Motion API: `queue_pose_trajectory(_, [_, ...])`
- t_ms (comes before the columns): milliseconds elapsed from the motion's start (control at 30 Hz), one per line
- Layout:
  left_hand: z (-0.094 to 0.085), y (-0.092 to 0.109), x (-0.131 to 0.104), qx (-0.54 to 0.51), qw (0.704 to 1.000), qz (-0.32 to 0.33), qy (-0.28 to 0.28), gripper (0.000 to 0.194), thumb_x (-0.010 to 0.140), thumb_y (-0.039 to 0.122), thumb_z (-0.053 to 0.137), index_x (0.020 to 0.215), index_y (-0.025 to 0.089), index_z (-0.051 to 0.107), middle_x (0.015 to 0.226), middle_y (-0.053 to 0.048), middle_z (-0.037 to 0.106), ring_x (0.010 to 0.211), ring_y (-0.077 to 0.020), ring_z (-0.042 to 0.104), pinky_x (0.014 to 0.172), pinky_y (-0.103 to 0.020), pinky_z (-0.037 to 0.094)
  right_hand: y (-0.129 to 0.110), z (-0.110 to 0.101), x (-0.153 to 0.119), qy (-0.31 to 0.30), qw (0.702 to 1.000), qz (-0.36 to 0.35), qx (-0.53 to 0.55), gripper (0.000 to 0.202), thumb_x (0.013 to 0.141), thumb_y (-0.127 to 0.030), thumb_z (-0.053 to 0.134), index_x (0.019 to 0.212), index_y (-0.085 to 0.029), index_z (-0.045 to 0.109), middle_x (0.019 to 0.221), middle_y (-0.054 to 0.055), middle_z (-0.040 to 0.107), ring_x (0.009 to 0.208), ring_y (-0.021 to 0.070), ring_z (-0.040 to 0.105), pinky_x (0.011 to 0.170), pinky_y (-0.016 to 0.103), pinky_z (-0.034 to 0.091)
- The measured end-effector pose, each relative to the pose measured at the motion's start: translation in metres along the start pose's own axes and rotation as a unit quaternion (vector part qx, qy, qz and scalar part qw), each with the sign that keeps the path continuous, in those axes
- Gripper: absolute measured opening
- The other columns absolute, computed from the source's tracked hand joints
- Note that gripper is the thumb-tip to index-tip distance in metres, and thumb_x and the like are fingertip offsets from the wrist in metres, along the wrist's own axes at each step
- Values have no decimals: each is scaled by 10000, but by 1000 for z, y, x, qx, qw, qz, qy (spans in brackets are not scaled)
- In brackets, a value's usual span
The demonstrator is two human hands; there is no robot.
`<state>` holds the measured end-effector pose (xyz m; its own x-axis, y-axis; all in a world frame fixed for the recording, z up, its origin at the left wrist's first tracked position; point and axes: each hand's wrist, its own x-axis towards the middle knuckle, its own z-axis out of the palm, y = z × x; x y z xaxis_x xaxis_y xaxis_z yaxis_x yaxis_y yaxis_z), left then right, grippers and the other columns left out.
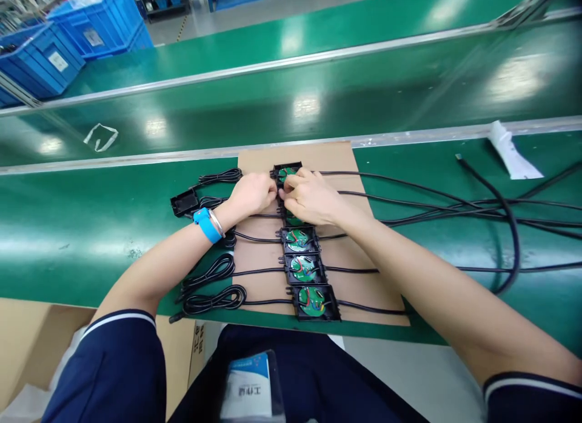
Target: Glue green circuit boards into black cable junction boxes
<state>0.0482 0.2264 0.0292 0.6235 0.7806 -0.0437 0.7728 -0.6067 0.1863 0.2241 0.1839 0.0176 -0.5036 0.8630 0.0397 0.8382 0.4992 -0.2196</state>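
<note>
Several open black plastic boxes with round green circuit boards stand in a column on a sheet of cardboard. The nearest box shows red and yellow wires on its board. My left hand is closed at the left edge of the far boxes, its fingertips pinched near a cable entry. My right hand bends over the farthest box, thumb and fingers drawn together at its board. The fingers hide whatever they grip, and part of the second box too. Black cables leave the boxes on both sides.
Coiled black cables lie left of the boxes, with a loose black box piece beside them. Long thick cables cross at the right. White paper lies at the back right. Blue crates stand beyond the metal rail at upper left.
</note>
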Motion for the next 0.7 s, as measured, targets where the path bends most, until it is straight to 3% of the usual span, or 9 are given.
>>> queue_pose_trajectory(167, [-7, 16, -39, 13, 998, 58, -7, 285, 940, 229, 504, 1023, 131, 759, 1031, -133, 714, 1035, -282, 647, 968, -410, 489, -7, 0, -37, 44, 998, -9, 41, 427, 982, -281, 361, 1141, -154, 737, 1147, 131, 658, 1062, 293, 437, 881, 432, 324])
queue_pose_trajectory(267, [1, 27, -62, 11, 994, 102, -32, 317, 965, 213, 451, 1089, 103, 721, 1095, -153, 679, 1073, -283, 628, 984, -417, 495, -26, 2, -54, 29, 999, -16, 21, 405, 968, -257, 375, 1036, -107, 744, 1094, 159, 643, 1048, 290, 448, 869, 425, 332])
queue_pose_trajectory(367, [5, 33, -69, 20, 993, 99, -64, 333, 972, 223, 455, 1159, 54, 673, 1187, -190, 627, 1094, -299, 616, 973, -427, 509, -34, 3, -52, 5, 1000, 1, 2, 390, 954, -246, 390, 891, -93, 743, 1075, 170, 652, 1056, 301, 457, 859, 436, 337])
queue_pose_trajectory(467, [-5, 32, -77, -10, 991, 107, -81, 385, 998, 281, 452, 1274, 71, 617, 1309, -188, 586, 1193, -301, 585, 1036, -434, 483, -30, 3, -55, 9, 1000, 5, 26, 401, 971, -278, 393, 1020, -110, 754, 1153, 149, 659, 1082, 316, 462, 872, 458, 356])
queue_pose_trajectory(533, [-16, 27, -95, -35, 990, 121, -68, 447, 1003, 374, 473, 1373, 140, 561, 1390, -161, 557, 1277, -304, 541, 1091, -458, 440, -24, 1, -73, 40, 998, -11, 56, 422, 987, -318, 393, 1175, -138, 725, 1235, 140, 638, 1112, 326, 465, 907, 483, 372])
queue_pose_trajectory(600, [-25, 20, -126, -46, 990, 124, -50, 602, 957, 523, 541, 1471, 217, 469, 1462, -150, 510, 1348, -328, 482, 1128, -502, 394, -17, -2, -104, 81, 992, -35, 93, 440, 999, -371, 405, 1267, -160, 683, 1271, 142, 618, 1143, 320, 479, 960, 500, 385])
queue_pose_trajectory(700, [-24, 11, -178, -30, 993, 101, -49, 1083, 715, 768, 693, 1566, 217, 311, 1577, -214, 350, 1454, -426, 318, 1162, -597, 314, -3, 1, -160, 85, 987, -47, 126, 577, 945, -551, 526, 1390, -190, 589, 1299, 164, 595, 1177, 327, 504, 990, 514, 410])
